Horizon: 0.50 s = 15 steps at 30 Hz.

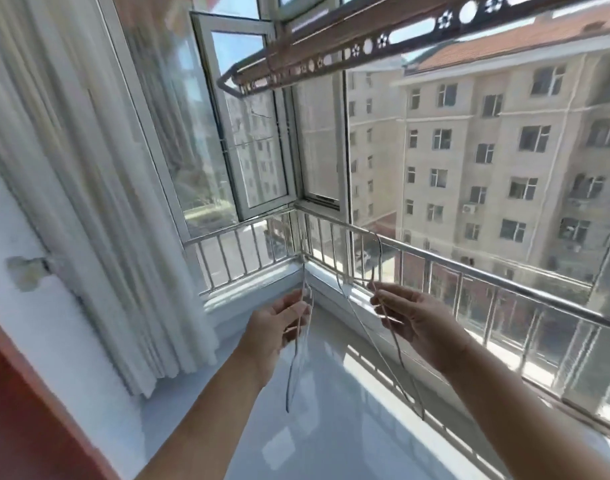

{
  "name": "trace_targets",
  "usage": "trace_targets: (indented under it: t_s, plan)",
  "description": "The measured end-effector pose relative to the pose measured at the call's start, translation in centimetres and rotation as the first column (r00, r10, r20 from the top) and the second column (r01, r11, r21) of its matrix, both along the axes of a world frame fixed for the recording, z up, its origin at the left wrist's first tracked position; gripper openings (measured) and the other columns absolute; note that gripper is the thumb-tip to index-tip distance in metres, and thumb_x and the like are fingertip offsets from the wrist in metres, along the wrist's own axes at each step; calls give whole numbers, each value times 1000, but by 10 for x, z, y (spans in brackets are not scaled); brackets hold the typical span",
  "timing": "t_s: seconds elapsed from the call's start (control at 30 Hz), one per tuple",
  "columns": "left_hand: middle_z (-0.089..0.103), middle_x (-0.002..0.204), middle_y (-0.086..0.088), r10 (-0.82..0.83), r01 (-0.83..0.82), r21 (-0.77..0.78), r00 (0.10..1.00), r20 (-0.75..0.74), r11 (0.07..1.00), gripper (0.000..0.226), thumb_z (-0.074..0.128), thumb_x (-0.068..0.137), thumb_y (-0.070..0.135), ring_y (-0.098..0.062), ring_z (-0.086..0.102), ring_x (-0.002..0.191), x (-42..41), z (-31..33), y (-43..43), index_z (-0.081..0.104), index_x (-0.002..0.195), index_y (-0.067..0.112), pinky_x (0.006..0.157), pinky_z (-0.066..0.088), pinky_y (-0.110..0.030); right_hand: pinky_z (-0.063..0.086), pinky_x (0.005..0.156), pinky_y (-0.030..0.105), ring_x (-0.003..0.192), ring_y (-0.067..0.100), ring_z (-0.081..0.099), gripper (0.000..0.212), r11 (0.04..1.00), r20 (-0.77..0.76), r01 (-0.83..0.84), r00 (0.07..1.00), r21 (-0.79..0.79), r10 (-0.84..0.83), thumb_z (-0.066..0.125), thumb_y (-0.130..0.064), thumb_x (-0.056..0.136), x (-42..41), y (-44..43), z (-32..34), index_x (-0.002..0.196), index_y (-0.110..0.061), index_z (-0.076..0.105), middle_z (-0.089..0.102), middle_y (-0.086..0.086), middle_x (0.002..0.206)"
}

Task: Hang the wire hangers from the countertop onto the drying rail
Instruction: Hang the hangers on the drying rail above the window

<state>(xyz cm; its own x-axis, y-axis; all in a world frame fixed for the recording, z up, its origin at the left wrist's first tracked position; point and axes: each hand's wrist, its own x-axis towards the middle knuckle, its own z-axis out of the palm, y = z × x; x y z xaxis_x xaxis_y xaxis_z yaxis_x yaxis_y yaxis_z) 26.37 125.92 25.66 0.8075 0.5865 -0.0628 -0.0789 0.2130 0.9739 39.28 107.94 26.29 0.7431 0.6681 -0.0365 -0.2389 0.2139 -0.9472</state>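
Above the window corner, my left hand (279, 329) has its fingers curled round the neck of the left hanger (291, 382), whose thin loop hangs down edge-on; blur keeps me from telling whether it is one wire or two together. My right hand (423, 329) pinches the right hanger (381, 251) just under its hook, the hook standing up and the long frame slanting down towards me. Both hangers are off the countertop (296, 441), which lies pale and glossy below the wrists, and the two are apart, not tangled. The drying rail (366, 46) runs overhead, well above both hands, its brown bar pierced with a row of holes. To do this lift well I would raise one hand at a time, turn the hook square to the bar and aim for a single hole, keeping the swinging frame off the metal railing (504, 271) and the open window (248, 133). The white curtain (71, 168) hangs at the left, well clear
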Motion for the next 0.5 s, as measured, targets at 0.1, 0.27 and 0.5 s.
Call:
trace_targets:
  t_s: [0.1, 0.27, 0.5]
  plan:
    - [69, 71, 2, 60, -60, 20, 998, -1, 998, 19, 59, 88, 5, -9, 59, 61, 22, 14, 41, 67, 104, 12, 64, 45, -23, 41, 73, 24, 77, 13, 57, 26, 998, 39, -60, 997, 10, 60, 58, -9, 84, 30, 46, 18, 109, -8, 65, 65, 4, 84]
    - [69, 75, 0, 120, -121, 11, 991, 65, 993, 19, 60, 88, 6, -9, 61, 63, 59, 45, 112, 68, 105, 10, 61, 46, -22, 40, 75, 26, 78, 15, 55, 26, 990, 133, -140, 982, 28, 135, 59, -10, 81, 73, 121, 55, 106, -12, 65, 63, 4, 83]
    - [67, 70, 0, 112, -120, 52, 986, 127, 991, 21, 60, 87, 3, -12, 52, 60, 110, 76, 226, 68, 106, 5, 57, 45, -23, 43, 65, 22, 69, 13, 52, 26, 987, 177, -131, 978, 97, 113, 52, 0, 87, 124, 236, 93, 107, -13, 62, 60, 7, 76]
